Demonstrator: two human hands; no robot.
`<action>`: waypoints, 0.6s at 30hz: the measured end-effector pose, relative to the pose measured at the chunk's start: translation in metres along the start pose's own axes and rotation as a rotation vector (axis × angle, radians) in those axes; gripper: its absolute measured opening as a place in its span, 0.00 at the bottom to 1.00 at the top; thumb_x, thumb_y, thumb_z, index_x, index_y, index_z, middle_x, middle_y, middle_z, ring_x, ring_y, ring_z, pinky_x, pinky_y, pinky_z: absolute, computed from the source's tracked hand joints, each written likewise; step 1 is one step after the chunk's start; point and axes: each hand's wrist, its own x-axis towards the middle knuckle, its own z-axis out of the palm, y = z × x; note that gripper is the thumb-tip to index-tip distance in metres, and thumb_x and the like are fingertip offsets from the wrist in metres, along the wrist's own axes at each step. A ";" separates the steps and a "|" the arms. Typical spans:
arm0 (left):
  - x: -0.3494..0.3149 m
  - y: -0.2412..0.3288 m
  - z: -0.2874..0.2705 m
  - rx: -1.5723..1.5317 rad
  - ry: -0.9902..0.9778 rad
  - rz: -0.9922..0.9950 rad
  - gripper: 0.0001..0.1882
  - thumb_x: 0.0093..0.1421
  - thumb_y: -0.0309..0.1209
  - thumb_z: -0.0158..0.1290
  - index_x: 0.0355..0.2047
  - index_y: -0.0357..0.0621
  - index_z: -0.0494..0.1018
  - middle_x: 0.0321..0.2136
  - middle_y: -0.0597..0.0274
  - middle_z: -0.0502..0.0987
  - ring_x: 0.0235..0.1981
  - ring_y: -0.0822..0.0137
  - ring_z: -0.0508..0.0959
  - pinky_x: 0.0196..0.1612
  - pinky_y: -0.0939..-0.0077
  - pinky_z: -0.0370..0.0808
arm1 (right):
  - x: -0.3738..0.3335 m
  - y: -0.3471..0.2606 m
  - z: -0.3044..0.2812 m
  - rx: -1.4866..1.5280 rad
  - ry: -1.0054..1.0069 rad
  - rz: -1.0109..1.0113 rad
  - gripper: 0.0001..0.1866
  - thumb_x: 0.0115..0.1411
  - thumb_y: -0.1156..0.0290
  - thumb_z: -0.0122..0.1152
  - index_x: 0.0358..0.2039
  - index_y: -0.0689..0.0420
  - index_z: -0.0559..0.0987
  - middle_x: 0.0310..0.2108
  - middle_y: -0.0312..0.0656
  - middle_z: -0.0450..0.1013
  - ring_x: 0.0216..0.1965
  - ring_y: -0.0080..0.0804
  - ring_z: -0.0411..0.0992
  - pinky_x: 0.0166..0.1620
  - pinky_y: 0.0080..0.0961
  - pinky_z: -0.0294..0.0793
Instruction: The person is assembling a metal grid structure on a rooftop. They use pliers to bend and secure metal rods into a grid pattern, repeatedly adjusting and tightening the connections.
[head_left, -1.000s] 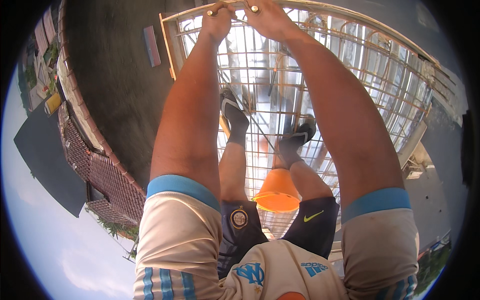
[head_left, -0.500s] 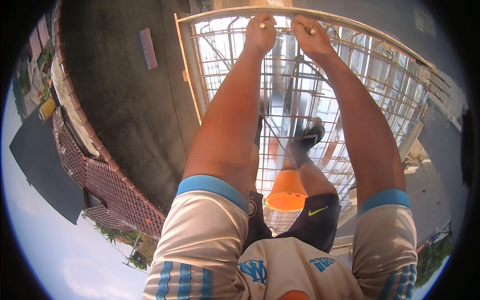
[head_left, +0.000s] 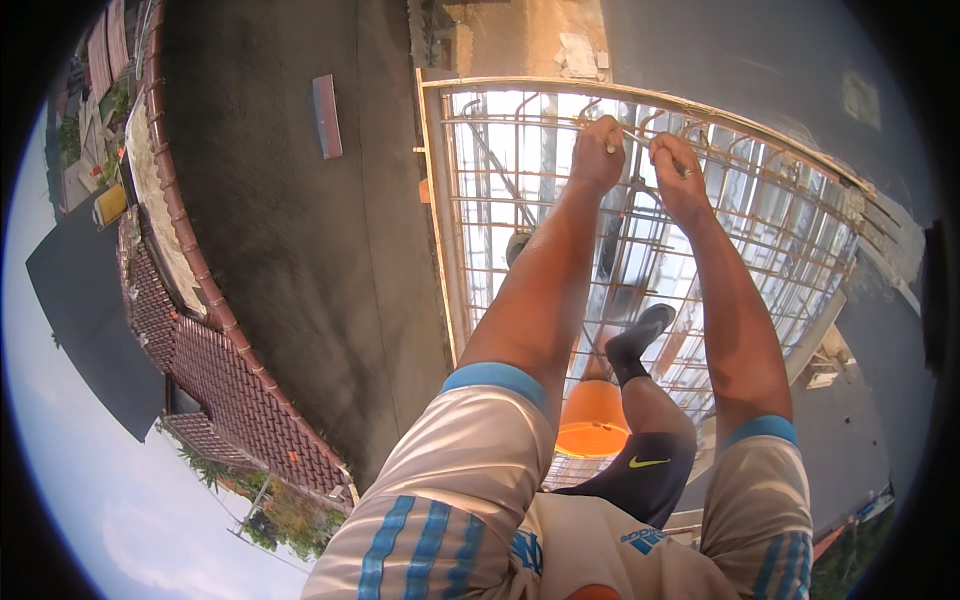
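Observation:
Both my hands are closed in fists near the far end of a rebar grid (head_left: 545, 200). My left hand (head_left: 597, 158) and my right hand (head_left: 682, 182) grip a thin pale rod (head_left: 634, 137), a short stretch of which shows between them. Small shiny round spots show at both fists; whether they are rod ends or rings I cannot tell. Beneath the bars lies a bright, reflective sheet surface. An orange bucket (head_left: 592, 420) is beside my right leg. My right dark shoe (head_left: 652, 328) is on the grid, and part of the other (head_left: 516, 247) shows left of my arm.
A wooden board edge (head_left: 690, 105) frames the grid. Left lies a dark grey slab (head_left: 280, 250) with a flat red-and-grey board (head_left: 326, 117) on it. Beyond it are a tiled roof edge (head_left: 190, 240) and sky. Broken pieces (head_left: 578, 55) lie on a ledge past the frame.
The view has shifted, so the grid, frame and slab sit lower and farther right. My fists, still closed, appear lower and nearer, and the thin rod between them now shows.

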 end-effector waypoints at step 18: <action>-0.001 -0.006 0.009 -0.006 0.151 -0.047 0.10 0.58 0.26 0.40 0.24 0.37 0.69 0.20 0.51 0.72 0.25 0.56 0.73 0.32 0.65 0.71 | 0.004 0.014 -0.009 -0.119 -0.133 -0.105 0.10 0.63 0.70 0.43 0.27 0.61 0.69 0.23 0.44 0.66 0.27 0.32 0.66 0.36 0.28 0.67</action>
